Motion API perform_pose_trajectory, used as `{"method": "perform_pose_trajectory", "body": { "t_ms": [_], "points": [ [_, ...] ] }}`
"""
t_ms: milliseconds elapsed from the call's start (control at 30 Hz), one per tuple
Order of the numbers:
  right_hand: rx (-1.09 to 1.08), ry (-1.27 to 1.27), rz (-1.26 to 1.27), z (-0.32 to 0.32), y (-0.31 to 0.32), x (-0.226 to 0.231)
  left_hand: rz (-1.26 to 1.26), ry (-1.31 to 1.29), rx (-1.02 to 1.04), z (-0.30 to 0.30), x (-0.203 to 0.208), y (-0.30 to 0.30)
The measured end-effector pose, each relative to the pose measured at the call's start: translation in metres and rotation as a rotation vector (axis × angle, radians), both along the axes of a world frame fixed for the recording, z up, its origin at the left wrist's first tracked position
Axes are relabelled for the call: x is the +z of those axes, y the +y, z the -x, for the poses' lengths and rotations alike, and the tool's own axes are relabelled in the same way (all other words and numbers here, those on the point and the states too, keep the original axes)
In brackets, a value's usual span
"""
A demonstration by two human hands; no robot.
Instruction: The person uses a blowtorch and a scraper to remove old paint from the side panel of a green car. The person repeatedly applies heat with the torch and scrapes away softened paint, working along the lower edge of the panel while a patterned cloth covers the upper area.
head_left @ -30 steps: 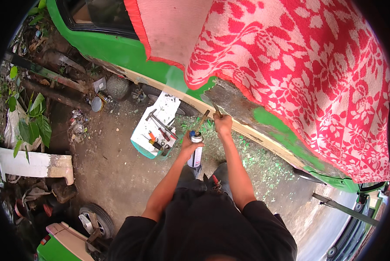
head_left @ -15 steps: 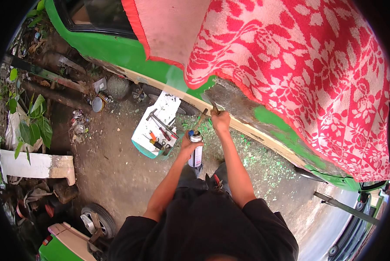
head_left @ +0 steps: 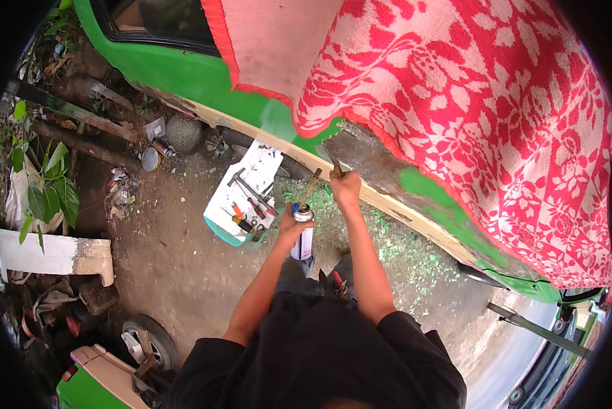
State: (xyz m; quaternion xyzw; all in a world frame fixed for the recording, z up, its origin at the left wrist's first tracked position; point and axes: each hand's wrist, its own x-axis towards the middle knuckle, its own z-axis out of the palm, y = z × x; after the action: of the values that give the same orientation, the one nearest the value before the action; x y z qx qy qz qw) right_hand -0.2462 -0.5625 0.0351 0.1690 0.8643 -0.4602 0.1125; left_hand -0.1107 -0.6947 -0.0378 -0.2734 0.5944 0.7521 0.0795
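Note:
My left hand (head_left: pixel 290 227) is closed around a gas torch (head_left: pixel 302 242), a white can with a metal top and a blue knob. Its brass-coloured nozzle (head_left: pixel 313 182) points up toward the car's lower side; no flame can be made out. My right hand (head_left: pixel 347 189) grips a scraper (head_left: pixel 336 165), its blade up at the left end of a bare, greyish-brown patch (head_left: pixel 366 151) on the green car (head_left: pixel 258 112). I cannot tell whether the blade touches the metal. Part of the scraper is hidden by my fingers.
A red-and-pink floral blanket (head_left: pixel 456 102) drapes over the car. Left of the torch, a white-and-teal panel (head_left: pixel 258 163) carries a hammer (head_left: pixel 248 194) and several hand tools. Green paint flakes (head_left: pixel 415 262) litter the ground. Further left lie a white panel (head_left: pixel 47 252) and a wheel (head_left: pixel 157 341).
The torch and my left hand have shifted slightly left, so the nozzle sits a little farther from the scraper. My right hand keeps its grip in nearly the same place.

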Motion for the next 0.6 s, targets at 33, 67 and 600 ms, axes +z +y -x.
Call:
{"method": "perform_pose_trajectory", "body": {
  "t_ms": [33,67,600],
  "points": [
    [0.027,-0.033,0.008,0.001,-0.001,-0.001,-0.015,0.017,0.016,0.002,0.0,-0.001],
    [0.016,-0.008,-0.045,0.001,-0.001,-0.003,-0.013,0.041,0.022,0.002,0.0,-0.001],
    [-0.195,-0.224,0.179,-0.082,0.159,-0.042,0.059,-0.017,-0.093,-0.015,0.006,0.032]
  ]
}}
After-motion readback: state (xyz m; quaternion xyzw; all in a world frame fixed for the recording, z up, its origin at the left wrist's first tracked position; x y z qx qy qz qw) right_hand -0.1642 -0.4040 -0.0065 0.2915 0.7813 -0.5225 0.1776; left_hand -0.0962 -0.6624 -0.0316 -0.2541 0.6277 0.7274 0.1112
